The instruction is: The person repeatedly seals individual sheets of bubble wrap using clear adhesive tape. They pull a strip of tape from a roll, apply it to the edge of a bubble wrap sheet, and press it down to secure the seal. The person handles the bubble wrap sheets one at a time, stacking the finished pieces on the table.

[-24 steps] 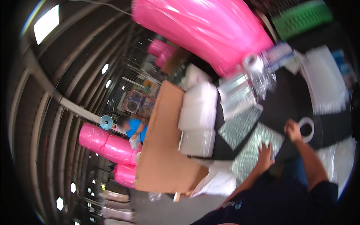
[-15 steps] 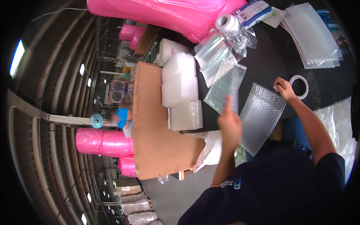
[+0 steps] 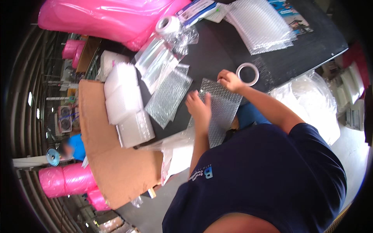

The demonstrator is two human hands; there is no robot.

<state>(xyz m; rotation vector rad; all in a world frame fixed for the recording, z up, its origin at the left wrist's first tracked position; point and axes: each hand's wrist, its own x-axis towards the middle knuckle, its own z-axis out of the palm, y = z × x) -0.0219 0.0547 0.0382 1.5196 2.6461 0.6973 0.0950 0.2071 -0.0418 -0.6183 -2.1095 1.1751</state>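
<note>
A clear bubble wrap bag point(image 3: 224, 106) lies at the near edge of the black table, its lower part hanging toward my body. My left hand point(image 3: 199, 108) is at the bag's left side, fingers apart and thumb raised over the bubble wrap. At the bag's top right edge, my right hand point(image 3: 230, 81) has its fingers curled together; what is between them is hidden. Just right of that hand lies a white-rimmed roll of tape point(image 3: 247, 74). More bubble wrap bags point(image 3: 169, 95) lie flat to the left of my left hand.
White packed stacks point(image 3: 125, 97) stand at the left beside a cardboard sheet point(image 3: 112, 163). A film roll point(image 3: 168, 25), a bubble bag pile point(image 3: 260, 27) and a pink bundle point(image 3: 112, 19) fill the far side. White plastic point(image 3: 311, 105) bulges at the right. Another person point(image 3: 75, 145) stands far left.
My view has turned, so the table appears shifted left. My left hand, blurred before near the flat bags, is now at the bag's left side. My right hand stays by its top right edge.
</note>
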